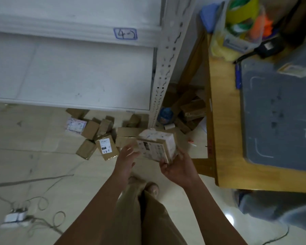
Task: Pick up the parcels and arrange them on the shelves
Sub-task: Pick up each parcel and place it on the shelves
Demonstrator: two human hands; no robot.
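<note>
My right hand [177, 167] grips a labelled cardboard parcel [157, 145] from below, at its near right corner, holding it above the floor. My left hand [126, 156] is open beside the parcel's left edge, fingers loosely extended; whether they touch it is unclear. Several small brown parcels [97, 137] lie in a heap on the floor, one with a white label [105, 146]. The white shelf [69, 73] is bare, with a hand-written tag [125, 33] on the board above it.
The shelf's perforated upright [163, 82] stands just beyond the held parcel. A wooden table [224, 121] at the right carries a grey bin lid [276, 112] and bags. More boxes [193, 110] sit under the table. Cables and a power strip [14, 218] lie at lower left.
</note>
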